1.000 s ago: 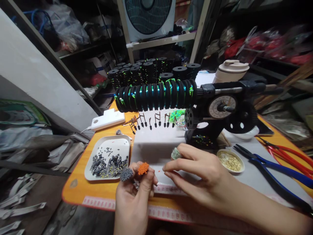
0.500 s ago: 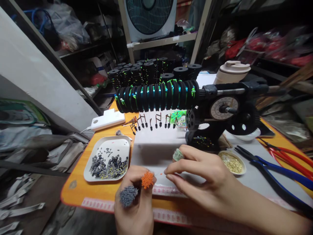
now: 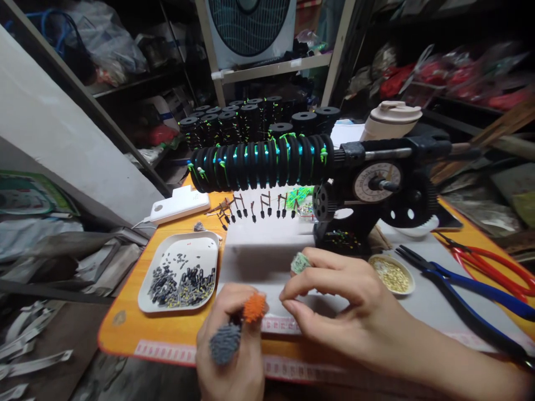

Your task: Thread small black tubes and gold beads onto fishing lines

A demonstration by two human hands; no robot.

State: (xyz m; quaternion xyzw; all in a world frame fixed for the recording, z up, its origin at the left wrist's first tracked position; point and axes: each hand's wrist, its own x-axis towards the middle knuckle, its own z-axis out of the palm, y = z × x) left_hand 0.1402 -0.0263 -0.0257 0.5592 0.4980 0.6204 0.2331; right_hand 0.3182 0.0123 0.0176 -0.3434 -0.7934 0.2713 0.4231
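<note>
At the table's front edge my left hand (image 3: 232,351) is closed around two bundles of thin strands. The grey bundle (image 3: 224,344) pokes out between its fingers, and the orange bundle (image 3: 254,307) shows its end by the thumb. Just to the right, my right hand (image 3: 334,295) has a pale green bundle (image 3: 300,263) tucked between its fingers. Its thumb and forefinger are pinched together over the white paper (image 3: 251,281); anything between those tips is too small to make out. Behind both hands, a black ribbed roller (image 3: 261,162) with green and blue strands lies across a geared machine (image 3: 378,184).
A white tray (image 3: 145,298) of small dark parts stands left. On the right are a dish (image 3: 392,274) of gold bits, blue-handled pliers (image 3: 449,306) and red-handled pliers (image 3: 493,267). Small black-tipped pieces (image 3: 270,213) hang below the roller. Behind it stand several black spools (image 3: 248,120).
My left hand has turned, bringing the bundle ends toward me, and lowered slightly. My right thumb and forefinger have closed together; the tiny orange piece beside them on the paper no longer shows.
</note>
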